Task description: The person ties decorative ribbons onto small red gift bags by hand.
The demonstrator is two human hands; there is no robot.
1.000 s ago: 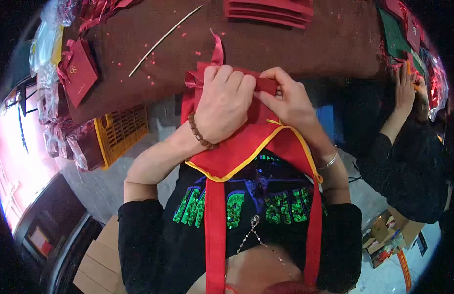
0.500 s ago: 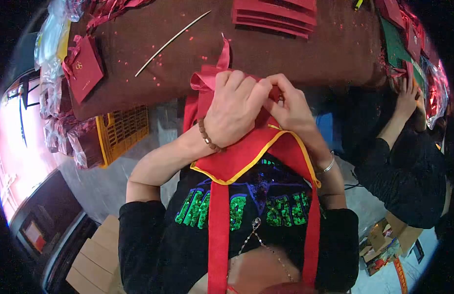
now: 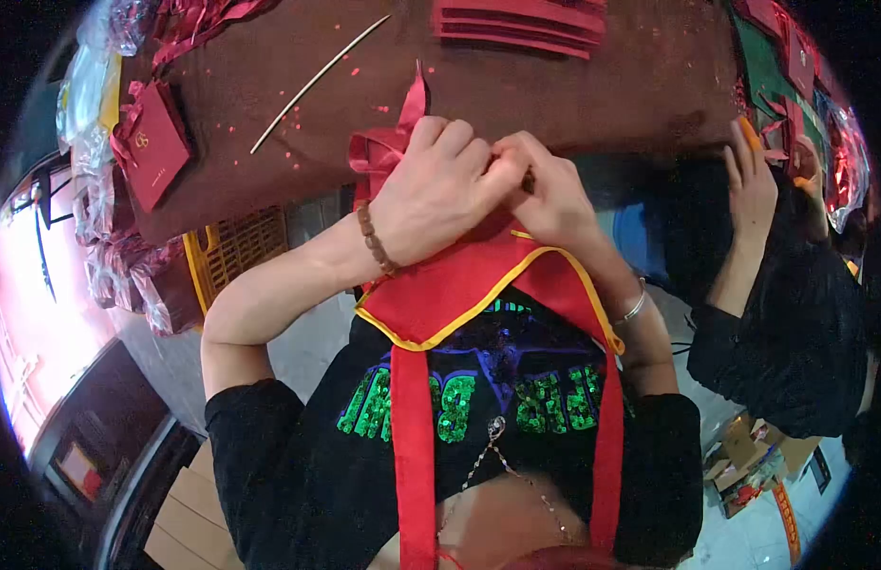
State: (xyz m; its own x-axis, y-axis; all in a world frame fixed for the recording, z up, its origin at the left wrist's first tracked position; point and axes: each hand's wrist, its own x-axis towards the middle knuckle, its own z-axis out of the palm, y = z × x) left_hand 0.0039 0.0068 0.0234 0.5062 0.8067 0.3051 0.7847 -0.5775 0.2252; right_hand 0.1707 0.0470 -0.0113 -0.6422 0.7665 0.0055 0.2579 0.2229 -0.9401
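Note:
My left hand (image 3: 438, 185), with a brown bead bracelet on the wrist, is closed with its fingers curled in. A shiny red ribbon (image 3: 415, 103) comes out from it, with a loop to the left and a narrow end standing up. My right hand (image 3: 549, 195) is closed in a pinch against the left one; what lies between its fingertips is hidden. Both hands are over the upper part of a red apron (image 3: 440, 294) with yellow edging, worn on my body, close to the table's front edge.
On the brown-covered table (image 3: 516, 104) lie a thin pale stick (image 3: 319, 85), red scraps and a stack of red folded pieces (image 3: 519, 27). A red gift bag (image 3: 153, 147) sits left; a yellow crate (image 3: 236, 249) stands below. At right, another person's hand (image 3: 752, 195) wears an orange fingertip cover.
My hands stay together and have come closer, the left wrist shifting left and up. The ribbon loop has shifted left. The other person's hand has lifted away from the items at right.

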